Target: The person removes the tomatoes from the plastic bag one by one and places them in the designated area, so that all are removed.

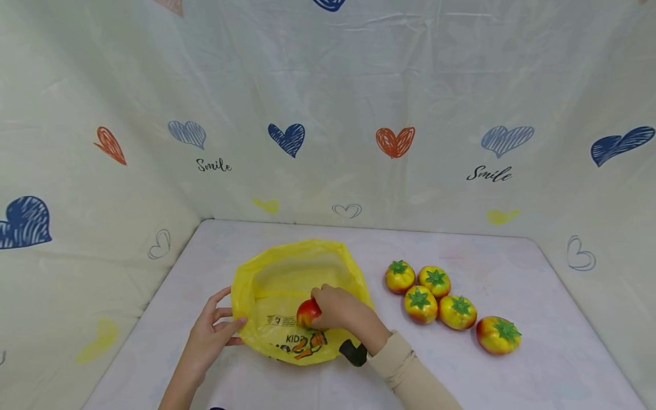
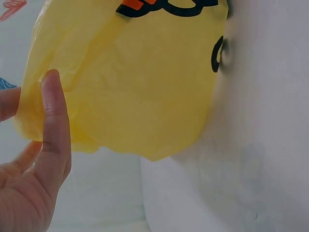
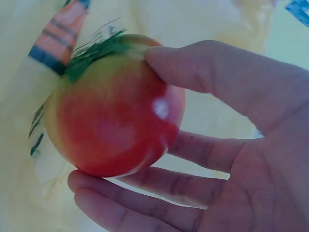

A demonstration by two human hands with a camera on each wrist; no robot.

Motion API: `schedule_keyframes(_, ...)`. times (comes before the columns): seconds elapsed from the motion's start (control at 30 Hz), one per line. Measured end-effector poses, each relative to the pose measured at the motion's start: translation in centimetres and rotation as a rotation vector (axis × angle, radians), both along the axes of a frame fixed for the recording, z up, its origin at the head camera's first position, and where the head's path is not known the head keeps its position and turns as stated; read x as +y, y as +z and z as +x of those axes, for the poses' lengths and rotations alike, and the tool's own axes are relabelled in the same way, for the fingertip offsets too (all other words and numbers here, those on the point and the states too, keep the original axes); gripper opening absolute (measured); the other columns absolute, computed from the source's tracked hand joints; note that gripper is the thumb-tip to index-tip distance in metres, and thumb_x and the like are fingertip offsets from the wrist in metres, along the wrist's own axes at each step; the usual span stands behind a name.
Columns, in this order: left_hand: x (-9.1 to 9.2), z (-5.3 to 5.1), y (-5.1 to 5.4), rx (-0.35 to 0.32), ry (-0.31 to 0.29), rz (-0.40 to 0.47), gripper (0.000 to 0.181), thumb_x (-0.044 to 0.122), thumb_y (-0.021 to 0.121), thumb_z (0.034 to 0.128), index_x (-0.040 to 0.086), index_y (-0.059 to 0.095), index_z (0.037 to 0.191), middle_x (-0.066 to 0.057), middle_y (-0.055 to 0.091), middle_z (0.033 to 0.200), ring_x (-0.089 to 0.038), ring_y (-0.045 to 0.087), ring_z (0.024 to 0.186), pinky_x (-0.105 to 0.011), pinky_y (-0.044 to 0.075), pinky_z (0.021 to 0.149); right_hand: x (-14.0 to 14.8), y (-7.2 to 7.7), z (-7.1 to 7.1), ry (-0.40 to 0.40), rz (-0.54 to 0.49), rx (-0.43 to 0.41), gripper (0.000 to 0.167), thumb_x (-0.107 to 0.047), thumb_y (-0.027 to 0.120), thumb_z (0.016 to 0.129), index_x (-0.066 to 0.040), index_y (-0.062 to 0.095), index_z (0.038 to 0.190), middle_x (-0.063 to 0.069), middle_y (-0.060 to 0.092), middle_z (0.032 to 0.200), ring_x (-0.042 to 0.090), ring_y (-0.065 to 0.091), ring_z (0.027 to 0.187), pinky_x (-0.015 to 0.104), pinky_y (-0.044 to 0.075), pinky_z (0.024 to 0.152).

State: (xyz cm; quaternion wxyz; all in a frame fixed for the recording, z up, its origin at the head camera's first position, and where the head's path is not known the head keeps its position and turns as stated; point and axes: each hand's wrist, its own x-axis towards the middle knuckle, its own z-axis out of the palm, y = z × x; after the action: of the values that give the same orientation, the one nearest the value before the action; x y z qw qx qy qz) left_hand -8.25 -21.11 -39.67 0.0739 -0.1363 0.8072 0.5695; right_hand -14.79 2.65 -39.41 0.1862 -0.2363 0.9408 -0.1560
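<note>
A yellow plastic bag (image 1: pixel 294 270) with black and orange print lies with its mouth spread wide in the head view. My left hand (image 1: pixel 207 336) holds the left rim, thumb on one side of the plastic and fingers on the other, as the left wrist view shows too. Inside the bag's mouth, my right hand (image 1: pixel 340 310) grips a red and yellow toy tomato (image 3: pixel 113 108) with a green leafy top. Its thumb presses near the leaves and the fingers curve beneath. In the head view only the red side of this tomato (image 1: pixel 308 314) shows.
Right of the bag, several more toy tomatoes (image 1: pixel 421 304) sit on the pale table (image 1: pixel 553 353), one (image 1: pixel 499 335) a little apart. A black device (image 1: pixel 353 353) is by my right wrist. A white curtain (image 1: pixel 338 102) printed with hearts surrounds the table.
</note>
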Motion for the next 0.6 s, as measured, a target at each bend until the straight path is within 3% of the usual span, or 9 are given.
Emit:
schedule_keyframes(0.3, 0.1, 0.0, -0.1, 0.003, 0.001, -0.005, 0.071, 0.012, 0.064, 0.0866, 0.019, 0.024, 0.144, -0.017, 0.056, 0.114, -0.013, 0.066, 0.078, -0.028, 0.058, 0.064, 1.6, 1.2, 1.6, 0.013, -0.124, -0.045, 0.049, -0.04, 0.068, 0.08, -0.007, 0.059, 0.115, 0.003, 0.061, 0.1, 0.009, 0.052, 0.078, 0.02, 0.049, 0.069)
schedule_keyframes(0.6, 0.1, 0.1, -0.1, 0.004, -0.002, -0.001, 0.071, 0.011, 0.064, 0.0866, 0.018, 0.023, 0.145, -0.017, 0.056, 0.113, -0.012, 0.065, 0.076, -0.029, 0.058, 0.064, 3.7, 1.5, 3.2, -0.044, -0.308, -0.095, 0.053, -0.043, 0.067, 0.081, -0.007, 0.057, 0.118, 0.002, 0.061, 0.107, 0.01, 0.054, 0.087, 0.022, 0.052, 0.075)
